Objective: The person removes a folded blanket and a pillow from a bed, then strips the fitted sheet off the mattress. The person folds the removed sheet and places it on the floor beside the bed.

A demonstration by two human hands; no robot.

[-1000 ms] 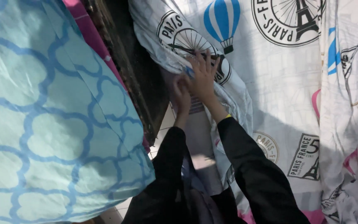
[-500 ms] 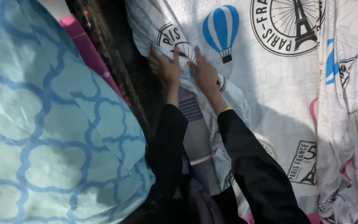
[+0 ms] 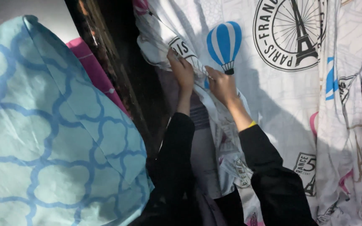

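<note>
My left hand [image 3: 182, 71] and right hand [image 3: 221, 83] have shifted from flat smoothing to pinching the printed sheet's [image 3: 273, 92] folded edge at the bed's [image 3: 118, 83] side.

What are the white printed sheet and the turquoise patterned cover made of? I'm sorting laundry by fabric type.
White printed sheet: looks like thin woven cotton or a cotton blend, matte; it bunches into soft creases where the left hand and right hand grip its edge. Turquoise patterned cover: similar light woven cloth, matte, with fine wrinkles and a folded seam. Exact fibre cannot be told.
</note>
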